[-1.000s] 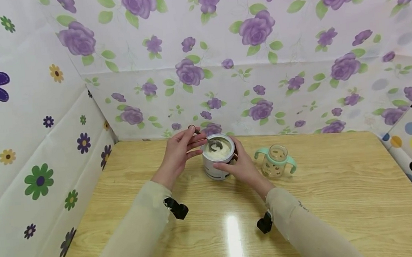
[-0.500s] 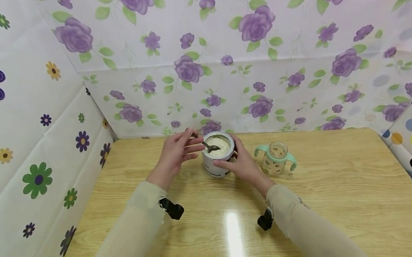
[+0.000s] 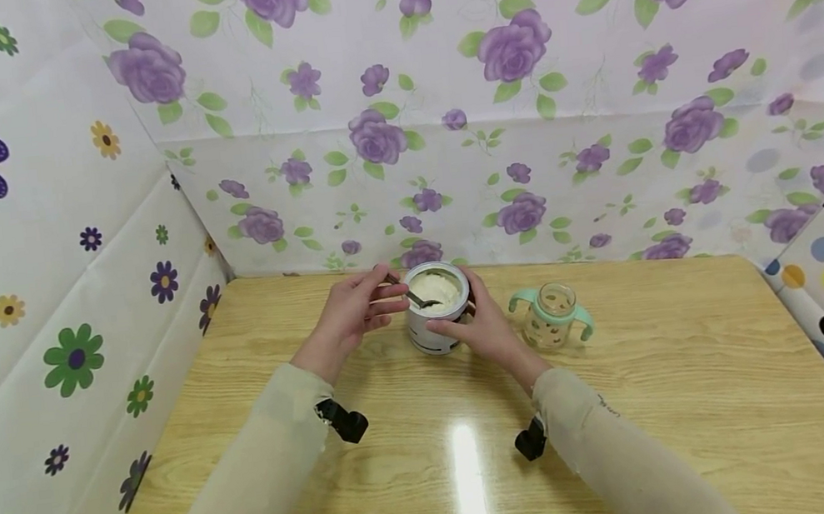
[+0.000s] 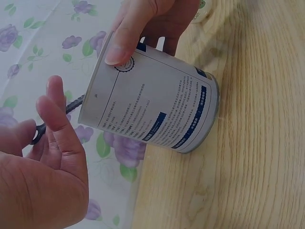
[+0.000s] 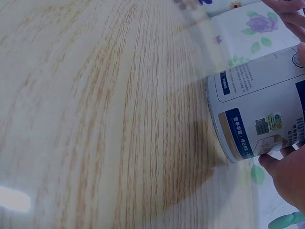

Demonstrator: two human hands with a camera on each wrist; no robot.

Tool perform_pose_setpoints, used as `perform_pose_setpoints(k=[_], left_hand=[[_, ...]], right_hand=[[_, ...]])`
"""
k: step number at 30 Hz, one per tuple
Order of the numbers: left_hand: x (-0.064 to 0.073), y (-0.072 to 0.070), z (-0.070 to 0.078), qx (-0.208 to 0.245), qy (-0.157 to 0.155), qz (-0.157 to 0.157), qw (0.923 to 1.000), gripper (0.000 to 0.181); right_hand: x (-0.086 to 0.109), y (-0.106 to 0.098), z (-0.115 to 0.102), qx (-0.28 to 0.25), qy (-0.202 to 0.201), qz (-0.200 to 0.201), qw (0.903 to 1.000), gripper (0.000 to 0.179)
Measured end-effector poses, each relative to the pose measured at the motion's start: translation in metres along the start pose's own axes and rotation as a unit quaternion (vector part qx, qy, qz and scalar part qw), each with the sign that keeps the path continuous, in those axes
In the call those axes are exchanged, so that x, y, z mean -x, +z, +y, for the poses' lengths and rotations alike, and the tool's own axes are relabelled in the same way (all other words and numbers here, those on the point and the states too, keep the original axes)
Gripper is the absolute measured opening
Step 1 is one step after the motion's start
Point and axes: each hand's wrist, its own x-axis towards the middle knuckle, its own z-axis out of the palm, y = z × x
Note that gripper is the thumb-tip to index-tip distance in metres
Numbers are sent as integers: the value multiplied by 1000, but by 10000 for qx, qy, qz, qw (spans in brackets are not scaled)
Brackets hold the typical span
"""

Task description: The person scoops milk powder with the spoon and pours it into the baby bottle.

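Note:
My left hand (image 3: 353,307) pinches the handle of a dark metal spoon (image 3: 415,298). The spoon's bowl dips into pale powder (image 3: 441,287) inside an open white milk powder can (image 3: 428,337). Around the can's right side my right hand (image 3: 485,323) grips it, thumb toward the front. In the left wrist view, printed text covers the can (image 4: 143,105), and the spoon's handle end (image 4: 39,133) shows among the left fingers. The right wrist view has the can's lower part (image 5: 257,105) standing on the table, with the right hand (image 5: 290,179) against it.
Just right of the can stands a clear baby bottle (image 3: 546,333) with mint-green handles, its mouth uncovered. Everything rests on a wooden table (image 3: 668,397). Flower-printed cloth (image 3: 447,161) hangs behind the table, and another patterned sheet (image 3: 89,341) covers the left side.
The spoon's bowl has moved left and down across the powder toward the can's near left rim. My left hand has shifted slightly left and down. The right hand keeps its hold on the can.

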Motion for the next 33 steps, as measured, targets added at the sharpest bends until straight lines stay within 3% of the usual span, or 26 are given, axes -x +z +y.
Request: perform_pose_setpoints(k=[4,13,17,33], left_hand=[[1,0,1,21,-139,18,9999,48],[-2,1,2,313,-509,277,9978,43],[-4,3,4,519,-620,447,9957,41],[-8,7,10,1034,-651,584,9908,43]], right_hand=[[1,0,-2,-12,-19,-4,10000,102],[-15,1,35,39,-55,131,9999,107],[-15,2,36,0,-111,176,9998,106],[-14,3,37,118,-175,214,9995,105]])
